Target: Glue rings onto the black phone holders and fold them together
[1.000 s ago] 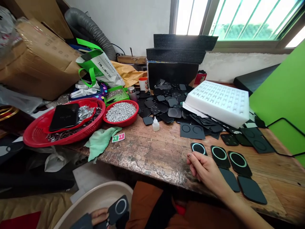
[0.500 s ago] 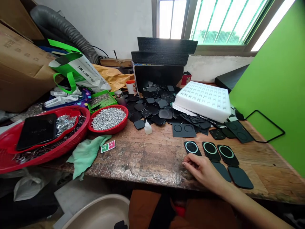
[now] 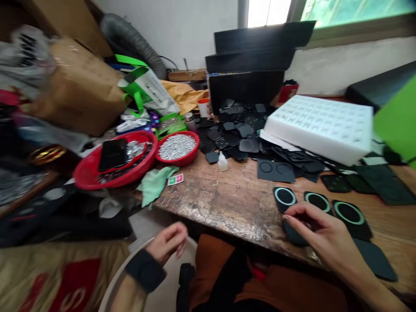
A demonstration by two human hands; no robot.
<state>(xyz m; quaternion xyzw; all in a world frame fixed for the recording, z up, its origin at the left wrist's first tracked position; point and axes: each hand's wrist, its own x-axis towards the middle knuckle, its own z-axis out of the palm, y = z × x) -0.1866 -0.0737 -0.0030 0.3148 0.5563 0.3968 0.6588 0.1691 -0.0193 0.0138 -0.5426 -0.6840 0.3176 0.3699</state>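
Above the pale basin (image 3: pixel 110 286) at the lower left is my left hand (image 3: pixel 170 239), blurred, its fingers loosely curled and apart with nothing visible in them. A dark square piece (image 3: pixel 145 269) lies across that wrist; how it is held there I cannot tell. My right hand (image 3: pixel 320 229) is over the table's front right, thumb and forefinger pinched together at the edge of a folding black pad with a pale ring (image 3: pixel 285 197). Whatever is between those fingertips is hidden. Two similar ringed pads, a middle one (image 3: pixel 316 201) and a right one (image 3: pixel 352 216), lie unfolded beside it, partly covered by my right hand and forearm.
A small white dropper bottle (image 3: pixel 222 162) stands mid-table before a heap of black plates (image 3: pixel 240 132). At right is a white foam tray (image 3: pixel 320 125). Red baskets of metal pins (image 3: pixel 178 147) and parts (image 3: pixel 84 175) stand left, near a green cloth (image 3: pixel 157 184).
My view has swung left. My left hand has come into sight at the lower left, with the dark square piece at its wrist. My right hand stays pinched by the leftmost ringed pad.
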